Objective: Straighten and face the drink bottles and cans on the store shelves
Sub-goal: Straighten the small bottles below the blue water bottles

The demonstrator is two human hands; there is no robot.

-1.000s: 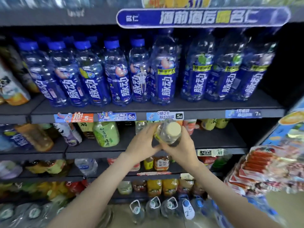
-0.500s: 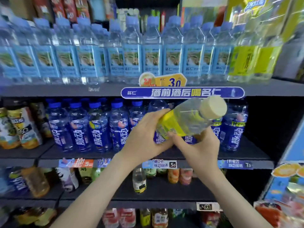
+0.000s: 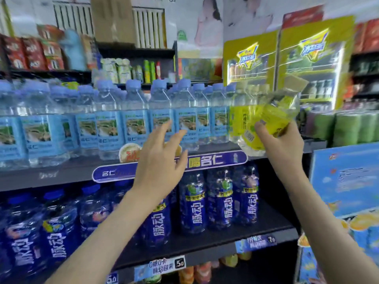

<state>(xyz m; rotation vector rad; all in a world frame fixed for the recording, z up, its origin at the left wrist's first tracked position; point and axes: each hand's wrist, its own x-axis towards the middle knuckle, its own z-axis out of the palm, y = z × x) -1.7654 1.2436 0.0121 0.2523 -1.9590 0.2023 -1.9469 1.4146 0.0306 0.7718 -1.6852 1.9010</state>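
Presently, the right hand [image 3: 281, 144] grips a tilted yellow bottle [image 3: 268, 119]; the left hand [image 3: 160, 160] holds nothing, fingers spread. Advise standing it upright beside the matching drinks [image 3: 238, 124] just left of the right hand, label outward.

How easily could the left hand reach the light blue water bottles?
Probably yes: the left hand is open and empty, hovering in front of the light blue water bottles, with nothing showing between them.
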